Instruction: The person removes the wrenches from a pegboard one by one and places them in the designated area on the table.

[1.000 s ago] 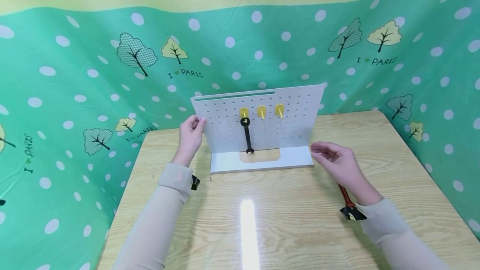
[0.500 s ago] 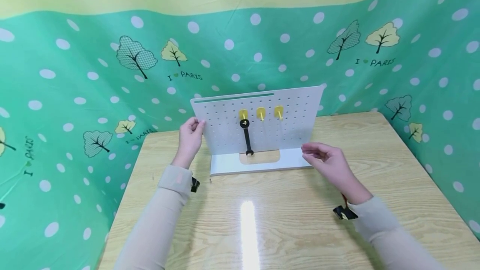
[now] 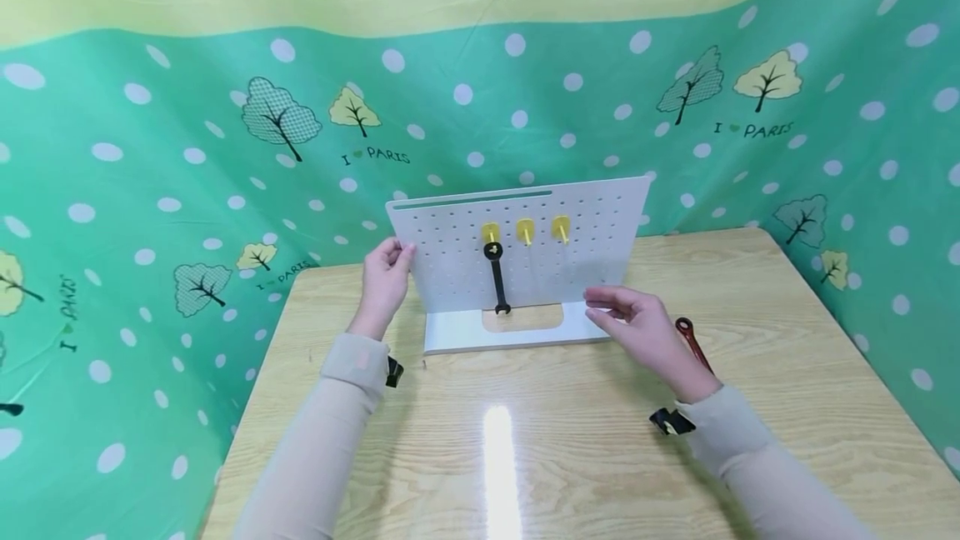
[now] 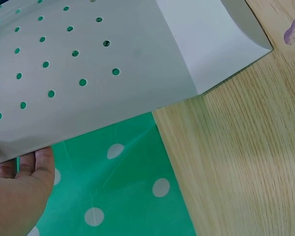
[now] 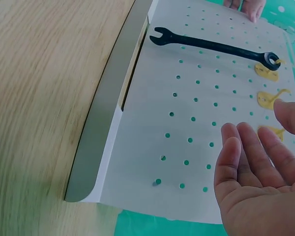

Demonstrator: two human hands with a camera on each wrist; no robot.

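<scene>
A white pegboard stand (image 3: 457, 273) stands upright on the table, with several yellow hooks (image 3: 525, 230) in a row. From the leftmost hook hangs a black wrench (image 3: 498, 277), open end down. My left hand (image 3: 384, 277) pinches the board's left edge, thumb in front and fingers behind, as the left wrist view (image 4: 19, 191) partly shows. My right hand (image 3: 637, 327), fingers relaxed and holding nothing, hovers before the board's lower right. In the right wrist view its fingers (image 5: 255, 162) appear before the board's holes, near the hooks.
A red wrench (image 3: 693, 344) lies on the wooden table (image 3: 585, 440) to the right, partly hidden behind my right forearm. A green dotted curtain (image 3: 420, 123) hangs behind the table and along its sides.
My right hand has moved left, from beside the board's right edge to in front of it, uncovering more of the red wrench. My left hand stays on the board's edge.
</scene>
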